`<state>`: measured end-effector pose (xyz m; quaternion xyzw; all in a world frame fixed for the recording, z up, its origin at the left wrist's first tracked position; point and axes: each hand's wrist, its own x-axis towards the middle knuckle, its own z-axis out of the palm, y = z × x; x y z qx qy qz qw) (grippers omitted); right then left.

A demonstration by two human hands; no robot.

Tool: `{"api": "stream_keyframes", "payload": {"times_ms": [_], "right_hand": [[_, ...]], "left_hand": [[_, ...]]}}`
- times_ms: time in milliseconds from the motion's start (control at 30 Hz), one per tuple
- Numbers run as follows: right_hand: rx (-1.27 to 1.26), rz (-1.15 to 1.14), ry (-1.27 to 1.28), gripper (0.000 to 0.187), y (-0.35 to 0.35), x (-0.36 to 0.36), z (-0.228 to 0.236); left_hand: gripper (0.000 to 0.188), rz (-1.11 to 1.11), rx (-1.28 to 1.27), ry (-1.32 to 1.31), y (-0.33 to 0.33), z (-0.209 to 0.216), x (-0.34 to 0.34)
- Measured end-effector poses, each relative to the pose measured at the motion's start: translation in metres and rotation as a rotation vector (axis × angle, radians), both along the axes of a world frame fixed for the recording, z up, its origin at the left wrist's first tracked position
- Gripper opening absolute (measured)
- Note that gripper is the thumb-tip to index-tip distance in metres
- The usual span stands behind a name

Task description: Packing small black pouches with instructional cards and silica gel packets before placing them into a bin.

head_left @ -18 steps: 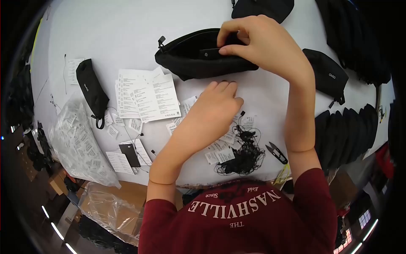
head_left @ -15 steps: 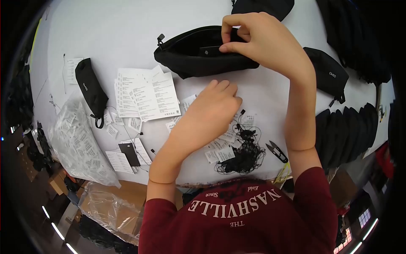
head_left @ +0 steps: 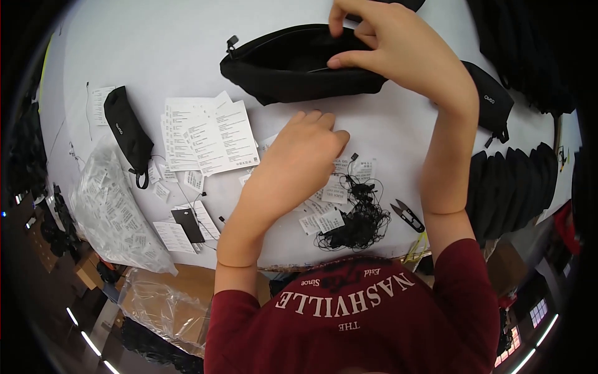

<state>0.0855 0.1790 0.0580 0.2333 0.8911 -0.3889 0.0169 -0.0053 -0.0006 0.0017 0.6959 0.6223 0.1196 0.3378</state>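
A black zip pouch (head_left: 299, 90) lies with its mouth gaping at the far middle of the table. My right hand (head_left: 392, 47) is at its right end, thumb inside the near rim and bent fingers by the far rim, apart, with nothing between them. The pouch's inside is dark. Nearer to me, my left hand (head_left: 302, 146) hovers back up with its fingers curled under; whatever they hold is hidden. Beneath and beside it lie small white printed packets (head_left: 324, 221) and a tangle of thin black cords (head_left: 361, 215).
White printed sheets (head_left: 212, 137) lie left of centre. A clear bag of packets (head_left: 115, 206) and another black pouch (head_left: 128, 128) are farther left. Thread snips (head_left: 408, 216) lie right of the cords. A row of black pouches (head_left: 514, 187) and a single pouch (head_left: 489, 100) are at right.
My right hand has let go of the small black card at the pouch's mouth, and its thumb and fingers have spread. The card is out of sight. The pouch has shifted slightly away.
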Motion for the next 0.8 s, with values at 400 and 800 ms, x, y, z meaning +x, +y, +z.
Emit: {"api": "stream_keyframes", "payload": {"times_ms": [400,800], "right_hand": [[0.148,0.019,-0.022,0.029,0.007,0.011,-0.035],[0.085,0.02,0.175,0.021,0.007,0.006,-0.031]], "left_hand": [[0.021,0.437,0.443,-0.258,0.011,0.03,-0.027],[0.028,0.642,0.804,0.171,0.019,0.016,-0.045]]}}
